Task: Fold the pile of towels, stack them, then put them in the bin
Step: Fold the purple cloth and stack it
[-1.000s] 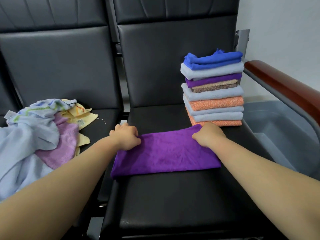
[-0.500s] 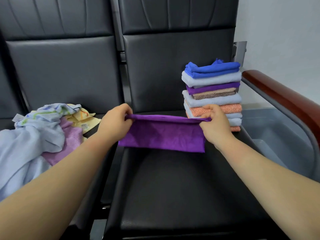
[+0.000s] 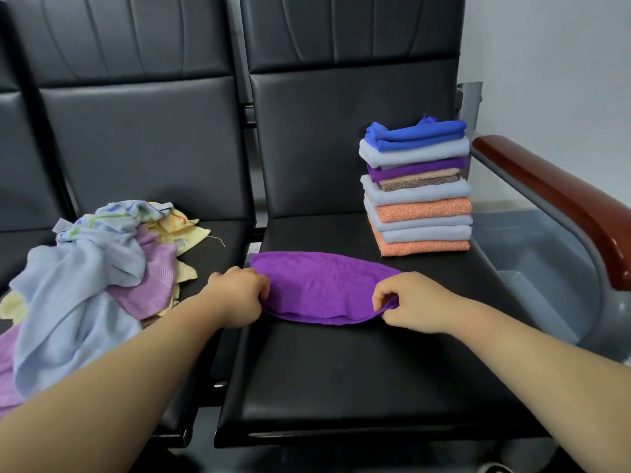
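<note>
Both bare forearms reach in from the lower corners of the view and converge on a purple microfibre towel [image 3: 324, 288] that lies on the right-hand seat of a black padded bench [image 3: 341, 377].

The left hand [image 3: 239, 297] sits knuckles-up at the towel's left end. Its fingers are curled under and grip the cloth at the near left corner, and the wrist is low, close to the seat edge. The right hand [image 3: 411, 302] is turned slightly inward. Its thumb and curled fingers pinch the near right corner, which is raised a little off the seat so that the doubled edge of the cloth shows. Between the two hands the near edge of the towel sags in a shallow curve, while its far part rests flat on the seat.

Behind the towel and to the right, apart from it, a stack of folded towels [image 3: 418, 199] stands near the backrest: blue on top, then pale blue, purple, brown and orange layers. On the left-hand seat lies a loose pile of unfolded towels [image 3: 88, 268] in pale blue, lilac and yellow. A grey plastic bin [image 3: 546, 257] sits beyond the bench's right side, beneath a reddish-brown wooden armrest [image 3: 563, 206].
</note>
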Motion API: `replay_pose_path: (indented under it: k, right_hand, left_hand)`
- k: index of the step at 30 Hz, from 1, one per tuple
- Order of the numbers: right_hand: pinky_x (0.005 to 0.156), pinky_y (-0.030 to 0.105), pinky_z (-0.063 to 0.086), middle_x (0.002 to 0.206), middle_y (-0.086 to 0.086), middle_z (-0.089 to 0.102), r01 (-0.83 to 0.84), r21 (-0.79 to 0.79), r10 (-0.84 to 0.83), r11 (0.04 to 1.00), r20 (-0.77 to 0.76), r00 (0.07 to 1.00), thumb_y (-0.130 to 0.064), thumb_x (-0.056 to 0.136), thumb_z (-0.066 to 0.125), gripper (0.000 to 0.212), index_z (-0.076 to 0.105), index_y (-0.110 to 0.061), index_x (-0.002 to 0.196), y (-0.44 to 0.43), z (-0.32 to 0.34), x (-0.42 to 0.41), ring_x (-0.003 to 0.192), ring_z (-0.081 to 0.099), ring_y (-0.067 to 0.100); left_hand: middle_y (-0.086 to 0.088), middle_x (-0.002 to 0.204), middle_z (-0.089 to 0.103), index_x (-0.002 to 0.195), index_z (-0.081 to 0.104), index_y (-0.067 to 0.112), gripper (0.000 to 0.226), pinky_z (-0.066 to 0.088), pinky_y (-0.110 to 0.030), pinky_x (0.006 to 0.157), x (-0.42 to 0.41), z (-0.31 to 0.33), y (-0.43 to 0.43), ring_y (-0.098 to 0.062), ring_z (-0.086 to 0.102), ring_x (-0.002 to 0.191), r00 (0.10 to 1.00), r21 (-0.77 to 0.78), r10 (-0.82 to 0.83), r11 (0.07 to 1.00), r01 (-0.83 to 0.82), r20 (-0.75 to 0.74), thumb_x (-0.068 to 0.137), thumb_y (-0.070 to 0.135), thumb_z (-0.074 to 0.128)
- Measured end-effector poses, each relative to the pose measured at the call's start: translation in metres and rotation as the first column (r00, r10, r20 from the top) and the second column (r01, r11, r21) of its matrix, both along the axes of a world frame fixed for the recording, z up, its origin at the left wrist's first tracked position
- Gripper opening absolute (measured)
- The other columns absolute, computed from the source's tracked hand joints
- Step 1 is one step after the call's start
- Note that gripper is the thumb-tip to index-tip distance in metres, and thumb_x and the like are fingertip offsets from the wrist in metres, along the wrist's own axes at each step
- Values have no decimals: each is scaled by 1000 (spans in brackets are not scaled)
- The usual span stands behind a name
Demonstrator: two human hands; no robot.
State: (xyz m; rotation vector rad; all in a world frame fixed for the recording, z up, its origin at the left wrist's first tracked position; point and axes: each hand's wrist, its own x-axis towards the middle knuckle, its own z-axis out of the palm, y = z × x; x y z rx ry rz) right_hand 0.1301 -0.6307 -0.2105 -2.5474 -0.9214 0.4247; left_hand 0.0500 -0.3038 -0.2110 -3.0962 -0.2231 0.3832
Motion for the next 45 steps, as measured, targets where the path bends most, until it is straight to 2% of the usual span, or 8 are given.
replay_pose_path:
  k: [8,14,19,22,28,32,35,45]
  right_hand:
    - [93,40,56,90,-10,76,158,137,-131,978,-187,973,-24,91,62,18,79,-25,85,10,5,-6,91,69,10]
    - [105,40,50,137,2,50,425,-33,-425,904,9,905,-20,92,65,47,59,-28,138,-7,-13,25,126,56,23]
    - [84,32,49,110,-7,64,407,8,-406,914,56,912,-24,94,68,14,65,-35,86,-8,-20,31,98,61,15]
    - [95,35,53,111,-10,68,371,80,-365,925,-75,928,-24,88,76,17,66,-35,97,-5,-19,33,100,63,9]
    - [99,31,49,116,-17,64,225,97,-200,969,-222,954,-36,83,83,34,74,-35,116,-1,-14,29,102,58,2]
    - [81,28,49,99,-14,68,334,190,-320,923,-99,942,-38,94,74,5,69,-37,91,6,-25,25,90,63,6]
    - [75,32,50,96,-11,65,429,244,-434,870,-34,900,-20,98,61,14,60,-32,91,9,-28,23,89,63,12]
    - [81,26,45,98,-14,63,401,268,-418,876,7,909,-7,96,60,30,65,-35,87,0,-23,26,94,61,9]
  left_hand:
    - [-6,137,52,141,50,27,49,45,-45,103,2,-7,-62,-33,50,127,979,-162,104,984,-76,174,99,51,46]
    - [-8,159,29,156,28,35,72,31,-56,114,1,-22,-88,-42,28,141,983,-107,185,977,-185,-4,96,74,28]
    - [-2,172,-4,162,0,41,78,7,-60,124,9,-27,-71,-41,-2,156,987,-123,115,984,-128,-111,97,73,29]
    - [1,172,-8,161,-1,45,77,4,-60,125,15,-27,-56,-37,-8,157,991,-146,62,986,-80,-120,97,71,34]
    - [0,171,4,161,10,44,77,5,-60,123,18,-28,-59,-34,-1,157,997,-158,60,985,-67,-47,95,62,46]
    - [2,142,40,151,37,40,66,37,-46,109,17,-23,-75,-31,38,131,980,-184,-92,975,125,176,89,26,57]
    - [4,126,48,137,52,36,59,44,-43,104,14,-27,-83,-29,47,119,984,-348,-95,927,142,148,86,7,48]
    - [2,131,42,132,43,42,54,41,-49,105,0,-28,-118,-30,45,118,964,-161,-175,965,208,199,86,68,57]
